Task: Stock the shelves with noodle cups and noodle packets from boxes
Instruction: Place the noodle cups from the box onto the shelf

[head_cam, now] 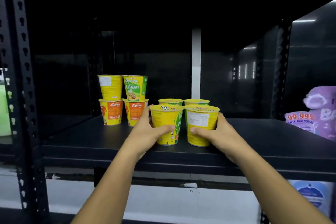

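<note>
Two yellow-green noodle cups stand near the front of the black shelf. My left hand grips the left cup, thumb across its front. My right hand grips the right cup the same way. Directly behind them stand two more green-lidded cups, mostly hidden. To the left, two orange cups each carry a yellow-green cup stacked on top.
A black perforated rack post rises at the left. Purple anti-bacterial packs lie at the shelf's right end. A white pillar shows behind the rack. A lower shelf holds a blue-labelled pack.
</note>
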A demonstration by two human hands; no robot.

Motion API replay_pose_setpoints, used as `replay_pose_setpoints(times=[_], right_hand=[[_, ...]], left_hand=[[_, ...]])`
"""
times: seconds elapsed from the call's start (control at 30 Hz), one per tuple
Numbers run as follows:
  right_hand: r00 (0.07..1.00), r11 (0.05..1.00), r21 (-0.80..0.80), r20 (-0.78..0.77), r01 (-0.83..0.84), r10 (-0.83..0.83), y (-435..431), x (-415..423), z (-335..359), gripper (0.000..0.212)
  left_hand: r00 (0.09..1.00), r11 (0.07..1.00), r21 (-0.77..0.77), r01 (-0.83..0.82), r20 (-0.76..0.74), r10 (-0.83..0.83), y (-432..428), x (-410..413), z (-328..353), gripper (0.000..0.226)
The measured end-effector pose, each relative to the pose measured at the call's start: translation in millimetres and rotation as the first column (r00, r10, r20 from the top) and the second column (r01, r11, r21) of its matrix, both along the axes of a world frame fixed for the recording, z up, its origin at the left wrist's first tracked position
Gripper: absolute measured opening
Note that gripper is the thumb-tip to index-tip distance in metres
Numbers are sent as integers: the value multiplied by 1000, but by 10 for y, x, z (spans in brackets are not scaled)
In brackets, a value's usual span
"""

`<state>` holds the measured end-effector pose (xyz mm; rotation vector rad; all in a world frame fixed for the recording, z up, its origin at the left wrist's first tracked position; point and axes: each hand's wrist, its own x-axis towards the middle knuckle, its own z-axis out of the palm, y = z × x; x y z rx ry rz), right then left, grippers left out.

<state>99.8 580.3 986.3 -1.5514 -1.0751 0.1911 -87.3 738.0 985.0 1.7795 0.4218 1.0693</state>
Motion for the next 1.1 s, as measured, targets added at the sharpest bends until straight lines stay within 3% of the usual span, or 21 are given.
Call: replay_pose_setpoints(times=[0.23, 0.63, 0.77, 1.1], right_hand=[[996, 997, -10, 43, 77, -77, -31, -89, 19, 82], [992, 995, -10, 67, 104, -103, -66, -124, 11, 75], [994, 996, 4, 62, 92, -92, -76, -113, 1, 72], [998, 998, 16, 36, 54, -54, -72, -64, -2, 66]], left_hand=[[998, 998, -26, -52, 35, 53, 46, 15, 48, 102], [981, 989, 83, -122, 163, 107, 316, 315, 785, 77], [972, 991, 70, -117, 210, 100, 534, 592, 935, 78], [982, 987, 48, -156, 115, 150, 893, 924, 1051, 75]])
